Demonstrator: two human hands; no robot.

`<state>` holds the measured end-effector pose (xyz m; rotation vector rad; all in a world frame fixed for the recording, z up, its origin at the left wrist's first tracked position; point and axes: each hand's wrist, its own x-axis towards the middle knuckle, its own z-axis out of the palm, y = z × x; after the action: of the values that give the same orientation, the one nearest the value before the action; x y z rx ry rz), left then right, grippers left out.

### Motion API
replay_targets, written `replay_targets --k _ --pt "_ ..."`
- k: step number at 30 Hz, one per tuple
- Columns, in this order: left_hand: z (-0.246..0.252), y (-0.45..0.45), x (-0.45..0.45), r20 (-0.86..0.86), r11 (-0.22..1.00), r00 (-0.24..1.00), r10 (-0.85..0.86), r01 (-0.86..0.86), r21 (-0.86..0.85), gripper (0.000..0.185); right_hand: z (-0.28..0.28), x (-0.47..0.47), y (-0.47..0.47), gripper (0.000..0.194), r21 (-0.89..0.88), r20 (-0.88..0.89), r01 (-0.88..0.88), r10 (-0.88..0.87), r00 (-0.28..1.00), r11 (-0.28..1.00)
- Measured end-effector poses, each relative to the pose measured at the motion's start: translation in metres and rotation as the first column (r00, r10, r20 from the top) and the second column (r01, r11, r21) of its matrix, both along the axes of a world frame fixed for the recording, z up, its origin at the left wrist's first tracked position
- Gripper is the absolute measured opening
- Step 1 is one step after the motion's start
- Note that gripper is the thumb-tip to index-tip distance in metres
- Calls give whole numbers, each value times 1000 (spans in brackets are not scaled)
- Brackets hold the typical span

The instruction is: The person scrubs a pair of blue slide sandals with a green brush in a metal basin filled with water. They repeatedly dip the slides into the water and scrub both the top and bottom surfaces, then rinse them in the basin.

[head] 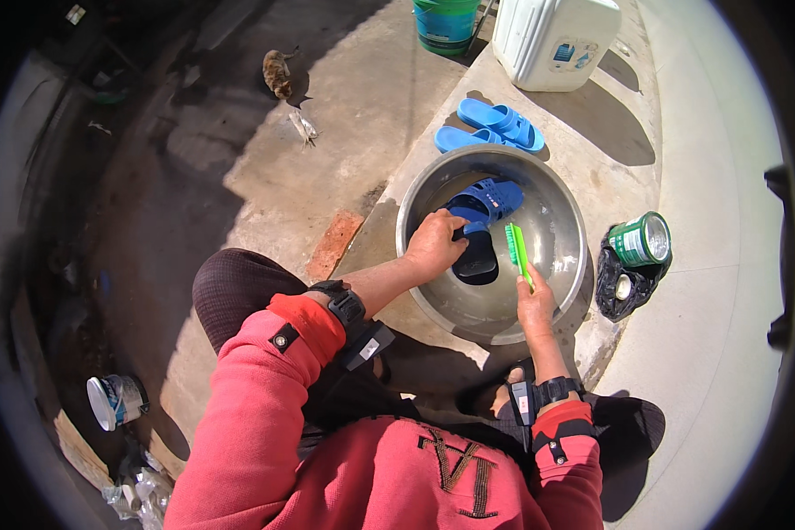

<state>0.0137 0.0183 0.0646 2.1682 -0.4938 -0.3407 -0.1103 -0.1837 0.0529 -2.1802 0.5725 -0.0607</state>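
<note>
A wide metal basin (570, 291) with shallow water stands before me. Inside it lies a blue slipper (493, 197) with a perforated strap. Against it sits a black slipper sole (476, 260) with a blue patch; I cannot tell whether this belongs to a second slipper. My left hand (436, 245) reaches over the basin's left rim and grips the edge of the black sole, its fingertips partly hidden. On the basin's right side, my right hand (535, 298) holds a green brush (518, 250) by its handle, bristles facing left towards the sole, apart from it.
Light blue slippers (493, 126) sit behind the basin. Beyond are a white jerrycan (553, 43) and a green bucket (446, 26). A green can (639, 240) lies on a black plastic bag (616, 291) at right. A brick (334, 244), a cat (277, 73) and a tub (118, 401) are leftward.
</note>
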Motion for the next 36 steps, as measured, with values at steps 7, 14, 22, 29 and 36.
replay_targets --k 7,14,22,29,36 --pt "6 1 -4 -8 980 998 -56 56 191 41 -66 -15 -29 44 -260 -455 -174 38 890 950" --pt "9 -2 -2 25 986 1000 17 -21 167 38 24 10 10 40 400 -101 58 -19 995 915" --pt "-10 -20 -5 -65 990 997 52 -59 -126 21 68 2 45 40 50 214 -259 243 946 965" --pt "-3 -6 -6 16 999 1000 -17 17 43 34 50 6 8 40 -2 -11 -151 151 988 988" --pt "3 1 -1 -48 988 998 -49 55 141 35 36 0 17 40 70 268 -341 312 912 937"
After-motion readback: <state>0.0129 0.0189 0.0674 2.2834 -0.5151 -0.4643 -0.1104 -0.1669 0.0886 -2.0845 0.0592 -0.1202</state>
